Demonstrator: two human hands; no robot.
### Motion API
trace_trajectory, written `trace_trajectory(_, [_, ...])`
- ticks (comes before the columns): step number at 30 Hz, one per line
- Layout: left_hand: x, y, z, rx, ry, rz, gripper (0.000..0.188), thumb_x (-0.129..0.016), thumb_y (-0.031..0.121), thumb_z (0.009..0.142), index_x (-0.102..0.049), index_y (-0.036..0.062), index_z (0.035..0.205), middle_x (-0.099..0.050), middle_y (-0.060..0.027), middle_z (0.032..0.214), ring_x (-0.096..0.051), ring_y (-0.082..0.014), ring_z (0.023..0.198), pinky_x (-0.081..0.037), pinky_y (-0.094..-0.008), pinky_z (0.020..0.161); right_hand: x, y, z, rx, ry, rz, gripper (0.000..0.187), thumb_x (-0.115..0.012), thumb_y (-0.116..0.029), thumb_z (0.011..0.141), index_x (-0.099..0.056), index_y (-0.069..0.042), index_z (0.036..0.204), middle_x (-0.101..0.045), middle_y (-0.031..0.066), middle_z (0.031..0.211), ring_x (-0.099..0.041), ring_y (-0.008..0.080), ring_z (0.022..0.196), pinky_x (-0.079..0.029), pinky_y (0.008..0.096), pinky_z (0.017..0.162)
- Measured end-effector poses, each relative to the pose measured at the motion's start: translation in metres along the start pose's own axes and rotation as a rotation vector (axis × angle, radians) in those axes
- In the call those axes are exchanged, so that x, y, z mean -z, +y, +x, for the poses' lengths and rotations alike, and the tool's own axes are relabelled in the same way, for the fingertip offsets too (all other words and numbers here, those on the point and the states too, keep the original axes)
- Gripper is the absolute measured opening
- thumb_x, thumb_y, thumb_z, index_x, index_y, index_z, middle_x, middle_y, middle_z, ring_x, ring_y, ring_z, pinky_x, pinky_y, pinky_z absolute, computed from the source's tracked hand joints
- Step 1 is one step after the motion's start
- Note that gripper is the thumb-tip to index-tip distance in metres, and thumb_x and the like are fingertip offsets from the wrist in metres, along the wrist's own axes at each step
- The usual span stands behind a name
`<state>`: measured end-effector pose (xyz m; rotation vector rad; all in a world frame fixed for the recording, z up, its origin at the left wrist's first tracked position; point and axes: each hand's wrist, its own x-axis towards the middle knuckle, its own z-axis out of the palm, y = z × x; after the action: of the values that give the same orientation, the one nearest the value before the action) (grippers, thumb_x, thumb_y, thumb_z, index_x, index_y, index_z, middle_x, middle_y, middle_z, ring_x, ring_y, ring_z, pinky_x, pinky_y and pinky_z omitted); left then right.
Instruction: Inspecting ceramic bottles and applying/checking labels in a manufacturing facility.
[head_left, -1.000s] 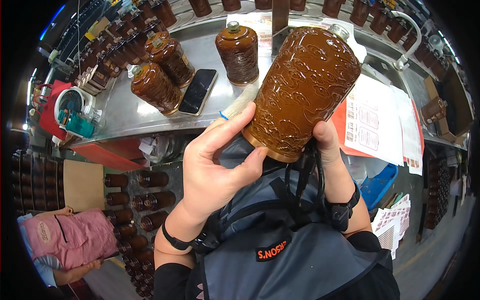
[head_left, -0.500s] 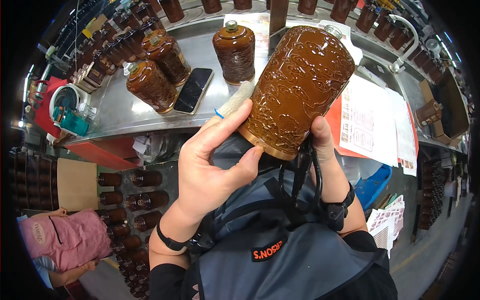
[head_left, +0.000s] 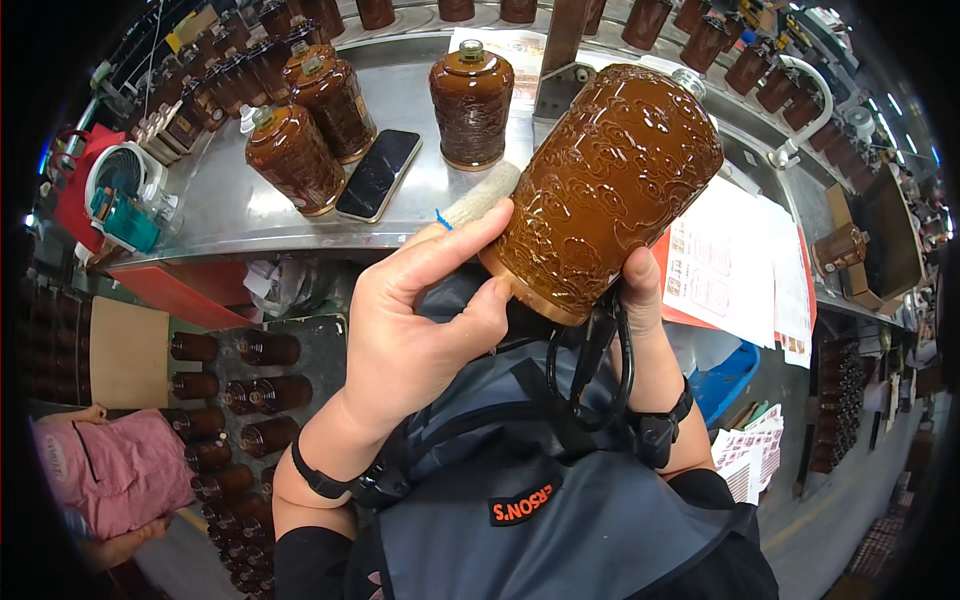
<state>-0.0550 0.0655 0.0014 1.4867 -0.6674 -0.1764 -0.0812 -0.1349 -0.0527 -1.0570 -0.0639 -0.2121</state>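
A large brown glass bottle (head_left: pixel 620 185) with raised swirling relief and a gold base band is tilted in front of me, its clear neck toward the upper right. My left hand (head_left: pixel 420 310) grips its lower left side, with the thumb at the gold band. A pale cloth finger cover (head_left: pixel 482 197) with a blue edge sits on one of its fingers. My right hand (head_left: pixel 643 290) supports the bottle from the lower right; its other fingers are hidden behind the glass. Black looped handles (head_left: pixel 590 385), like those of scissors, hang beside that hand.
A metal table holds similar brown bottles (head_left: pixel 471 105), a dark phone (head_left: pixel 379 176) and printed sheets (head_left: pixel 730 265). An open carton (head_left: pixel 880 235) stands at the right. Several bottles (head_left: pixel 275 393) stand on the floor at left, near another person in a pink apron (head_left: pixel 125 465).
The view has shifted slightly. My left thumb has slid a little along the gold band toward the left edge. Both hands still hold the bottle at nearly the same tilt.
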Motion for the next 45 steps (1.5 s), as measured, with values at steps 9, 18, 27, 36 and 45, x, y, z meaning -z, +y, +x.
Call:
trace_trajectory(9, [-0.003, 0.001, -0.001, -0.065, 0.018, 0.112, 0.058, -0.060, -0.016, 0.074, -0.052, -0.0044, 0.130, -0.052, -0.0144, 0.133, -0.051, -0.0200, 0.123, -0.037, -0.0313, 0.106, -0.002, 0.006, 0.002, -0.017, -0.006, 0.138, 0.090, -0.080, -0.053, 0.066, -0.045, 0.001, 0.129, -0.058, 0.0117, 0.117, -0.059, 0.0212, 0.106, -0.049, 0.0332, 0.091])
trace_trajectory(18, [0.001, -0.010, 0.000, -0.050, 0.084, 0.017, 0.048, -0.068, -0.005, 0.075, -0.061, 0.0005, 0.122, -0.065, -0.0074, 0.103, -0.058, -0.0088, 0.095, -0.044, -0.0220, 0.087, 0.000, 0.008, -0.002, 0.003, 0.011, 0.041, 0.095, -0.082, -0.053, 0.062, -0.043, 0.001, 0.130, -0.058, 0.0113, 0.118, -0.060, 0.0206, 0.105, -0.050, 0.0324, 0.089])
trace_trajectory(27, [-0.004, -0.005, 0.002, -0.139, 0.028, 0.137, 0.058, -0.071, -0.007, 0.072, -0.054, -0.0045, 0.128, -0.060, -0.0065, 0.106, -0.057, -0.0110, 0.098, -0.042, -0.0245, 0.093, -0.002, 0.005, -0.006, -0.005, 0.051, 0.025, 0.096, -0.082, -0.054, 0.061, -0.042, 0.001, 0.130, -0.058, 0.0113, 0.118, -0.060, 0.0209, 0.105, -0.050, 0.0326, 0.089])
trace_trajectory(36, [0.003, -0.010, 0.001, -0.069, 0.023, 0.054, 0.047, -0.061, -0.007, 0.079, -0.058, -0.0004, 0.125, -0.065, -0.0049, 0.095, -0.058, -0.0074, 0.079, -0.048, -0.0210, 0.073, 0.003, 0.005, -0.005, 0.022, 0.052, 0.019, 0.102, -0.081, -0.056, 0.061, -0.038, -0.001, 0.135, -0.054, 0.0137, 0.125, -0.057, 0.0254, 0.112, -0.048, 0.0380, 0.095])
trace_trajectory(45, [-0.004, -0.009, -0.005, -0.143, 0.064, 0.119, 0.054, -0.080, 0.008, 0.070, -0.062, 0.0038, 0.121, -0.065, -0.0083, 0.102, -0.060, -0.0140, 0.093, -0.044, -0.0262, 0.088, 0.004, 0.000, -0.002, 0.053, 0.002, 0.085, 0.109, -0.082, -0.055, 0.061, -0.030, -0.006, 0.143, -0.045, 0.0183, 0.137, -0.048, 0.0338, 0.124, -0.043, 0.0485, 0.104])
